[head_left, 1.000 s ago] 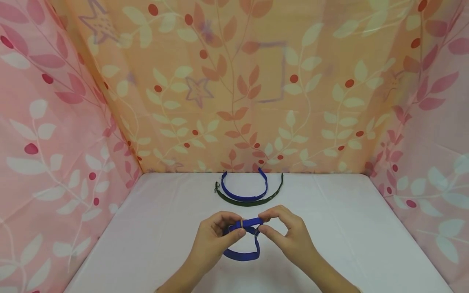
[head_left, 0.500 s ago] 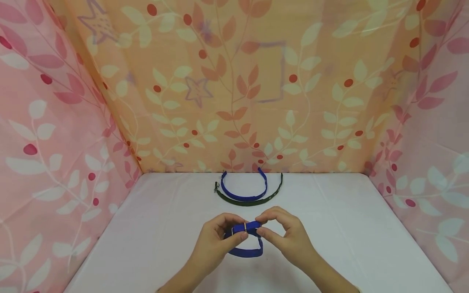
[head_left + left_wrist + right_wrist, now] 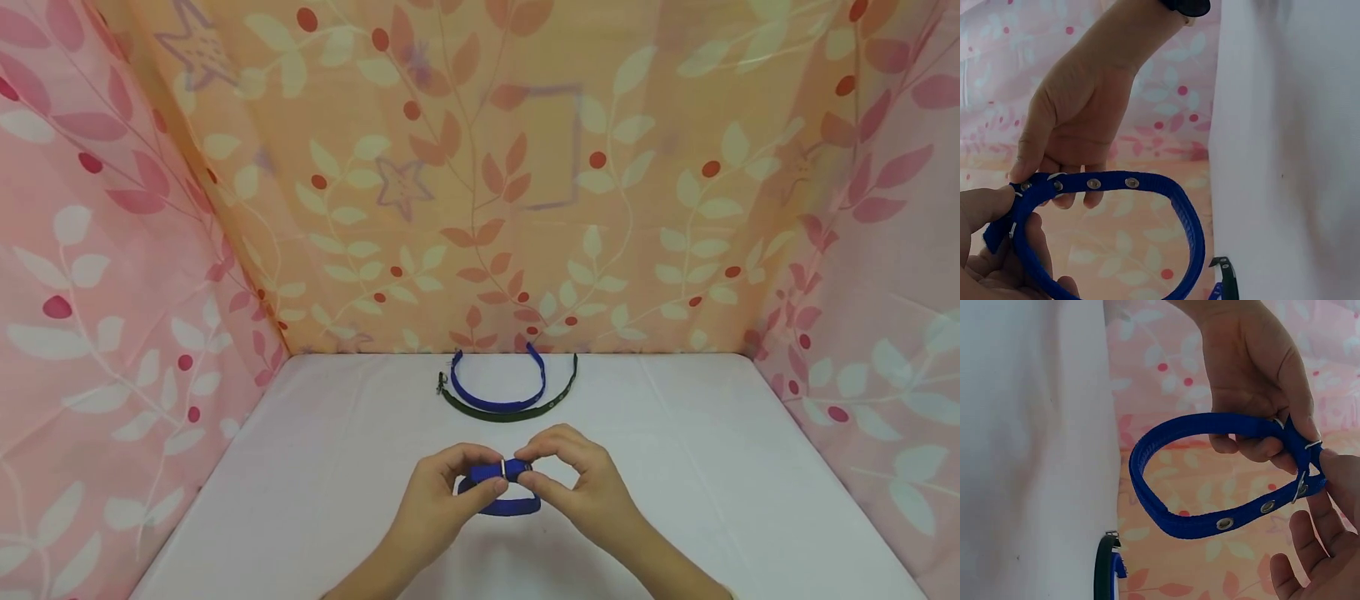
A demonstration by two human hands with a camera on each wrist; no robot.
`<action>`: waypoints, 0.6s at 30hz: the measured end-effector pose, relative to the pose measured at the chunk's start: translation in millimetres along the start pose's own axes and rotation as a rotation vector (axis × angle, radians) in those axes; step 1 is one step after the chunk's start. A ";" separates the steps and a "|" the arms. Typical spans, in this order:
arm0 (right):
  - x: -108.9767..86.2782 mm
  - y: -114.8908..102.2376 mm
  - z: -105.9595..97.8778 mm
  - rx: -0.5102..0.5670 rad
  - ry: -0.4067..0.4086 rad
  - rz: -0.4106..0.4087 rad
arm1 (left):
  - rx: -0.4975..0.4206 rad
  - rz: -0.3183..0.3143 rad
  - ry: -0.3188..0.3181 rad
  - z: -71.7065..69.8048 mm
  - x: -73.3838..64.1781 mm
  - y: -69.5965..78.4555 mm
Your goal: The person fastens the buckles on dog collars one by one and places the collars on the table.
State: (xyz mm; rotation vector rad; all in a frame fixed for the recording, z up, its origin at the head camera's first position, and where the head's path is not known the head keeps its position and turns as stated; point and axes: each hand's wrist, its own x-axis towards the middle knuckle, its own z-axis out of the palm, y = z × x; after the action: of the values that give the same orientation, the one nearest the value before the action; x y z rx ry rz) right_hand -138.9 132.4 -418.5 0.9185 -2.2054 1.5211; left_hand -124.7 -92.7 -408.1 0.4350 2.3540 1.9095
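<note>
A blue dog collar hangs as a closed loop between both hands above the table. My left hand pinches it beside a pale metal loop, thumb in front and fingers behind. My right hand pinches the strap just right of that loop between thumb and index finger. In the right wrist view, the collar's metal eyelets line the strap, and a buckle frame sits close to the fingertips. The left wrist view shows the short strap tail sticking out by the fingers.
On the white table, a second blue collar lies curved near the back edge, inside the curve of a dark green collar. Leaf-patterned cloth walls stand at the back and both sides.
My right hand has shifted slightly left, closer to the left hand. Less strap shows right of the metal loop, and the hanging part of the collar has risen. The two collars behind stay put.
</note>
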 end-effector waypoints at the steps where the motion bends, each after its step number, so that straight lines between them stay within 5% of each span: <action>1: 0.2 0.9 0.8 0.000 -0.003 -0.021 | -0.015 0.000 -0.007 0.3 -0.2 -0.2; 8: 1.5 5.2 4.1 -0.056 0.002 -0.127 | -0.009 0.037 0.002 1.3 0.2 -1.6; 18: 0.8 2.0 1.5 -0.140 -0.018 -0.063 | 0.043 0.042 0.033 -1.2 0.8 1.0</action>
State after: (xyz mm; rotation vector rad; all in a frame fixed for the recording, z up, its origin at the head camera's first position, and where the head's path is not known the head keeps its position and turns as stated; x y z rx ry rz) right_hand -140.7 131.2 -420.0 0.9506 -2.2408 1.3170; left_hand -125.6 -93.5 -406.8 0.4634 2.4296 1.9022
